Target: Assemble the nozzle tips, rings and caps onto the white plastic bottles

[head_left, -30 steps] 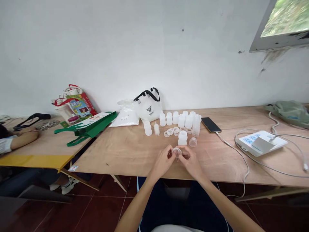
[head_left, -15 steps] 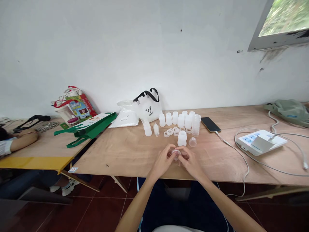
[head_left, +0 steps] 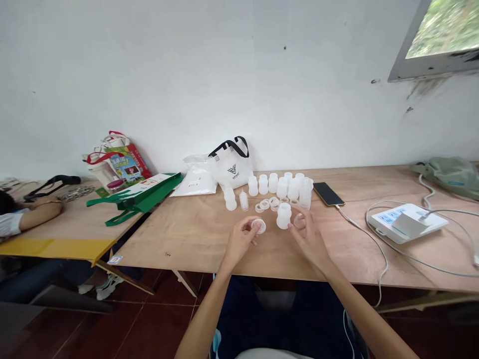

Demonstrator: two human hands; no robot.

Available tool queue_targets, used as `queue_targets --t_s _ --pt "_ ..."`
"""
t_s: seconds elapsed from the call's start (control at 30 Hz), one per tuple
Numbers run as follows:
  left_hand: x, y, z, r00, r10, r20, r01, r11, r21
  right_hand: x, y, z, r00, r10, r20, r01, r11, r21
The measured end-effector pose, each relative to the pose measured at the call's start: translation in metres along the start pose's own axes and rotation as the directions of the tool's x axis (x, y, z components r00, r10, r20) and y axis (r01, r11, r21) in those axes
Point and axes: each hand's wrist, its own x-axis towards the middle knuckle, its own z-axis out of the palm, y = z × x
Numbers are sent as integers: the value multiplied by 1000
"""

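Observation:
My left hand [head_left: 239, 243] pinches a small white cap ring [head_left: 258, 226] just above the plywood table [head_left: 194, 234]. My right hand [head_left: 310, 237] is spread, its fingertips at a clear small cup [head_left: 298, 220] that lies on the table. Between my hands stands a small white plastic bottle [head_left: 283, 215]. Behind it lie several loose white rings [head_left: 267, 203] and a cluster of similar white bottles [head_left: 279, 184].
A phone [head_left: 328, 193] on a cable lies right of the bottles, then a white power strip [head_left: 407, 222] with cords. A white tote bag [head_left: 231, 167] and plastic pouch [head_left: 194, 180] stand by the wall. Green bags [head_left: 134, 197] lie left; another person's arm [head_left: 30, 214] rests on the yellow table.
My hands, joined on one small part at the table's front, have separated. The left moved forward-left with the cap ring; the right reached forward to the clear cup.

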Motion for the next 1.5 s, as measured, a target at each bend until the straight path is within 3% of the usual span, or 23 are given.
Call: queue_targets --t_s 0.17,0.37,0.6,0.67,0.8,0.9,1.0,1.23,1.37,1.5 --pt "0 0 -1 1000 15 8 -15 1000 21 2 16 1 986 -63 155 88 982 -164" --pt "-1 1 0 999 21 41 -24 998 66 4 17 1 987 -103 122 115 989 -93" --pt "-2 4 -2 997 67 32 -69 995 70 3 18 0 971 -69 228 109 980 -168" --pt "-2 4 -4 997 71 10 -72 996 53 2 15 -1 976 -59 208 79 993 -88" --pt "1 3 -5 999 7 -51 -11 997 -82 1 1 -6 990 -60 126 25 964 264" --pt "0 4 -5 997 -78 0 77 977 -199 2 -9 -12 995 -39 90 -3 906 423" --pt "-1 8 -4 994 -103 49 112 963 -244 4 -15 -16 993 -42 111 -16 882 470" --pt "-5 16 1 996 -57 70 75 955 -286 -1 -27 -26 974 -120 190 48 937 346" --pt "-8 18 7 992 3 127 39 945 -325 -8 -43 -26 936 -240 258 205 966 156" --pt "-10 20 11 997 10 80 22 922 -386 -9 -49 -24 916 -355 185 358 934 20"
